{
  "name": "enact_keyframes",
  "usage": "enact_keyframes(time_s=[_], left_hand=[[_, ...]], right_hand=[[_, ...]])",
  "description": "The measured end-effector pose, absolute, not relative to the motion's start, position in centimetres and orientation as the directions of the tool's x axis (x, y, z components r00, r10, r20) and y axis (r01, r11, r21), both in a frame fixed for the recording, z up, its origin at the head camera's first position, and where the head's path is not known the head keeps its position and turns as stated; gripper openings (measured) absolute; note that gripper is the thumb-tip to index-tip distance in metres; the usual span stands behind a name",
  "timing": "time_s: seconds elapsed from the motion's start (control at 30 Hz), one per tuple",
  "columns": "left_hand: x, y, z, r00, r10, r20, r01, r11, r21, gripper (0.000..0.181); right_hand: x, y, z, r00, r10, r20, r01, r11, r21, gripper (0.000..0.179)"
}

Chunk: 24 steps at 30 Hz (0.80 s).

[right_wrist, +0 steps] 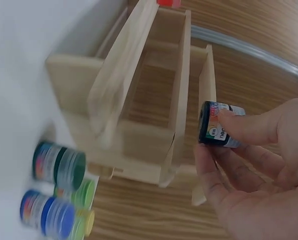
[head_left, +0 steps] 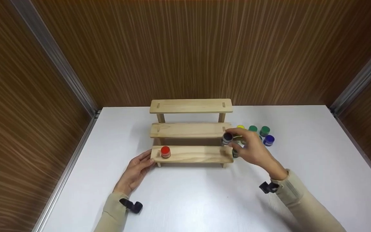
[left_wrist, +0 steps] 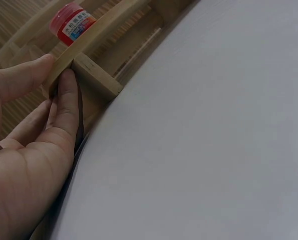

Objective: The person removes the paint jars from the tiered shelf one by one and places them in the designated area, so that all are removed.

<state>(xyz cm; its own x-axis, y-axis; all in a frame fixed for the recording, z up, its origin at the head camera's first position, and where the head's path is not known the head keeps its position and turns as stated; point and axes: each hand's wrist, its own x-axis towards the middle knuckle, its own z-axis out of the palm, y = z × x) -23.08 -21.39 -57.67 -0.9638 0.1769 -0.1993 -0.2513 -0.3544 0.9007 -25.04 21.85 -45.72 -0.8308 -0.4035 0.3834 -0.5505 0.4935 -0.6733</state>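
A three-tier wooden shelf stand [head_left: 192, 130] stands on the white table. My left hand [head_left: 135, 172] grips the left end of its lowest board, thumb on top and fingers beneath, as the left wrist view shows. Near that end of the board sits a red paint jar [head_left: 165, 152], upright; its label shows in the left wrist view. My right hand [head_left: 253, 148] pinches a black paint jar [right_wrist: 221, 124] between thumb and fingers. In the head view this jar overlaps the stand's right end, between the middle and lowest boards.
Several more paint jars stand right of the stand, partly hidden behind my right hand: a yellow one [head_left: 240, 127], green ones including this jar [head_left: 264, 130], and a blue one [head_left: 269, 140]. A wood-grain panel [head_left: 185, 51] rises behind the table, with others at both sides.
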Motion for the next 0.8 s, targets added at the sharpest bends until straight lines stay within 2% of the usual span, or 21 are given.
enact_keyframes(time_s=[0.23,0.8], left_hand=[[-23.1,-21.3,-57.5,-0.965,0.173,-0.197,-0.247,-0.353,0.902,0.068],[-23.1,-21.4,-57.6,-0.968,0.171,-0.184,-0.233,-0.340,0.911,0.067]], right_hand=[[-25.0,24.2,-46.0,-0.836,-0.369,0.406,-0.547,0.513,-0.661,0.047],[-24.9,28.0,-47.0,-0.876,-0.309,0.371,-0.483,0.584,-0.653,0.048]])
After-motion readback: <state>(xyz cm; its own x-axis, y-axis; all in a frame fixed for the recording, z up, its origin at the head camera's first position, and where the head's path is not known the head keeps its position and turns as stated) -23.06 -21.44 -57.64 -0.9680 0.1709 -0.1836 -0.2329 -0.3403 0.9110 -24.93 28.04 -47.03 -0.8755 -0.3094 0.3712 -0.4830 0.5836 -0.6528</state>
